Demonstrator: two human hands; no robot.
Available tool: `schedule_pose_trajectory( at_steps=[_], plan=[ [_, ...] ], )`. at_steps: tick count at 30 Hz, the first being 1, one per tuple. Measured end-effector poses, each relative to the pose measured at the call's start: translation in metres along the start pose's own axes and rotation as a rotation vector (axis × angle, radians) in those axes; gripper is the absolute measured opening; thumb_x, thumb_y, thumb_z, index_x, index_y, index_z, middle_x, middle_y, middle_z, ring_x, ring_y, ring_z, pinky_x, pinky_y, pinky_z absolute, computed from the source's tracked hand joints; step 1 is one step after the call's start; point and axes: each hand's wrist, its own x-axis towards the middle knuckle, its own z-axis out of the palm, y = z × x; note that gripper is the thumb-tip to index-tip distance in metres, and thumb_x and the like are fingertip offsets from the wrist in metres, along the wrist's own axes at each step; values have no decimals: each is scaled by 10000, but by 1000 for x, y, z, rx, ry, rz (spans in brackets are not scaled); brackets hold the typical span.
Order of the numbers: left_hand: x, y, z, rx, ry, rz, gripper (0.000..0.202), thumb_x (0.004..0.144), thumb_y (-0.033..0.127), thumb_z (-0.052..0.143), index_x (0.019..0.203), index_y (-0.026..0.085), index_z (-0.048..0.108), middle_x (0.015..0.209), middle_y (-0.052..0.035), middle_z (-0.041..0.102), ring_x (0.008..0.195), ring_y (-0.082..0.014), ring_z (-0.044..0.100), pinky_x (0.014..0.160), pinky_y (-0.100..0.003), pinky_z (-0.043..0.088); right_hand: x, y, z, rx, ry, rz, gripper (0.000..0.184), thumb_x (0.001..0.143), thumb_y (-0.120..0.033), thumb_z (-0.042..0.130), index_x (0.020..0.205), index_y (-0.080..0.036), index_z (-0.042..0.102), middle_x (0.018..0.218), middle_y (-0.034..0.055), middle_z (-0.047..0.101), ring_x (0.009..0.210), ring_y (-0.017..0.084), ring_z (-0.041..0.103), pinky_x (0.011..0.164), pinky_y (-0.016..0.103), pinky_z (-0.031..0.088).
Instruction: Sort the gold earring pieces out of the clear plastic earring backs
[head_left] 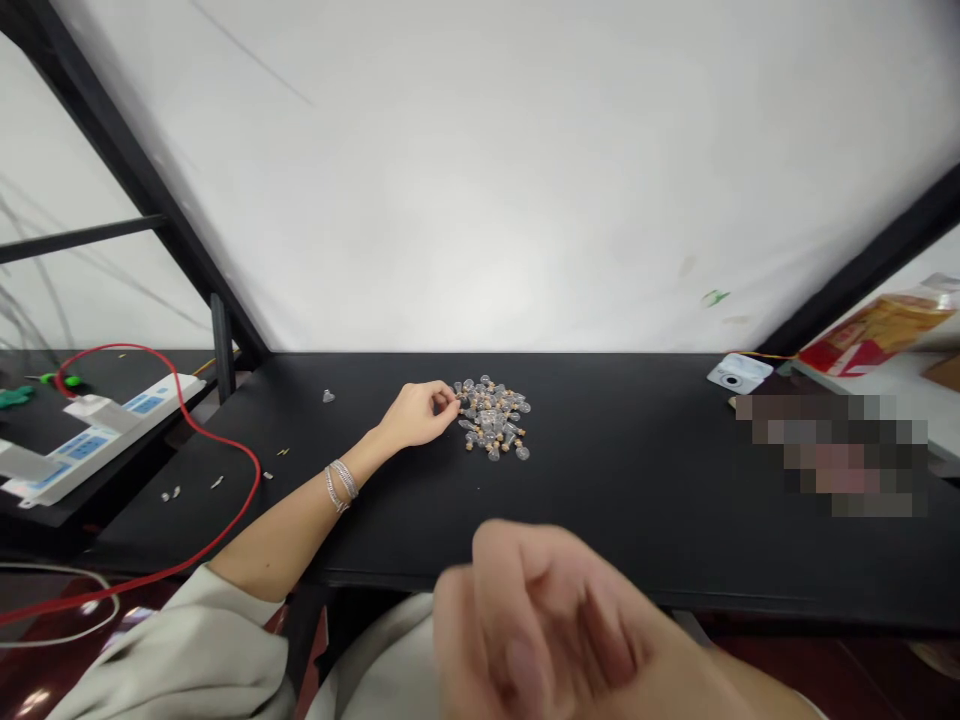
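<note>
A heap of tiny clear glass bottles with cork stoppers (491, 418) lies on the black table (600, 480). At the heap's left edge is my left hand (421, 412), thumb and forefinger pinched together against the bottles. Whatever sits between those fingertips is too small to make out. My right hand (540, 620) is close to the camera, in front of the table's near edge, and slightly blurred. Its fingers curl in toward the palm, and anything inside them is hidden. One small clear piece (328, 396) lies apart, left of my left hand.
A white power strip (97, 440) with plugs stands at the left, and a red cable (247, 490) loops across the table there. Small scraps (217, 482) lie near it. At the right are a white camera-like device (739, 374) and a red-and-yellow packet (877, 325). A white wall rises behind.
</note>
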Motion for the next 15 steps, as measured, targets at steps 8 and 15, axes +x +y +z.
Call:
schedule_pose_trajectory(
  at_steps=[8, 15],
  plan=[
    [3, 3, -1, -623, -12, -54, 227, 768, 312, 727, 849, 109, 667, 727, -62, 708, 448, -72, 520, 444, -203, 413, 49, -7, -151, -1205, 690, -326, 241, 779, -299, 734, 956, -170, 634, 973, 75, 663, 801, 144, 631, 754, 294, 552],
    [4, 2, 3, -720, -26, -39, 352, 771, 414, 771, 916, 105, 687, 729, -68, 708, 465, -87, 566, 456, -221, 451, 49, 20, -204, -1104, 677, -159, 251, 845, -380, 657, 946, -153, 692, 875, 69, 728, 759, 153, 683, 707, 270, 545]
  ],
)
